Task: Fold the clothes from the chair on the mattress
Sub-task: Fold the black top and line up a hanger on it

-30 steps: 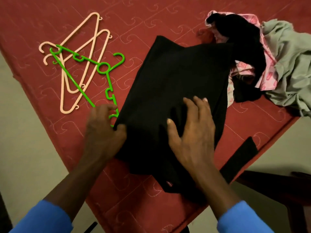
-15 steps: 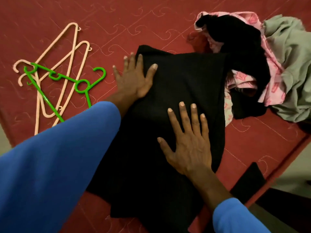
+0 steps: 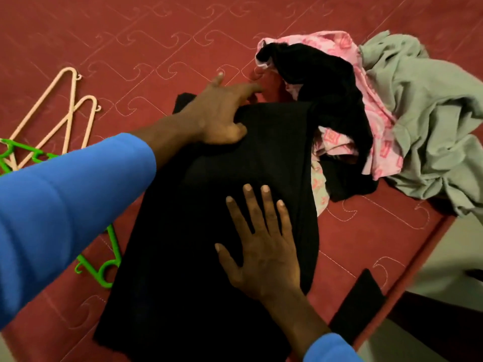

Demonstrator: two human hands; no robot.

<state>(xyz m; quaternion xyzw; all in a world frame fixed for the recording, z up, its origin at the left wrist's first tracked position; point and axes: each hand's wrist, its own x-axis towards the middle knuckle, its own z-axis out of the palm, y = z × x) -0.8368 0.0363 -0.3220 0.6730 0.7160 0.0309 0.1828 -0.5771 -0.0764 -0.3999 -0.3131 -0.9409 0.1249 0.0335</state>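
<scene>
The red quilted mattress (image 3: 156,35) lies under both hands and fills most of the view. Spread flat on it is a black garment (image 3: 183,257), the piece being folded, which runs from the person's near side out to just beyond the left hand (image 3: 219,113).

The right hand (image 3: 264,252) lies palm down on the middle of this cloth, fingers straight and spread, pressing it flat. The left hand, reaching out of a blue sleeve (image 3: 65,218), rests on the far edge of the same garment. Its fingers stretch forward past the cloth and its thumb is bent against the fabric. It grips nothing. The two hands are well apart, the left farther away than the right.

Beyond and to the right of the right hand is a heap of unfolded clothes. A crumpled grey garment (image 3: 423,121) lies farthest right, and a pink patterned one (image 3: 337,41) lies beside it. A smaller black piece (image 3: 326,84) is draped over the pink one and touches the flat garment's far right corner.

To the left of the left arm lie pale pink hangers (image 3: 70,73) and a green hanger (image 3: 114,241), the green one partly hidden under the sleeve. Close to the right wrist, at the mattress edge, lies a black strip of cloth (image 3: 363,304).
</scene>
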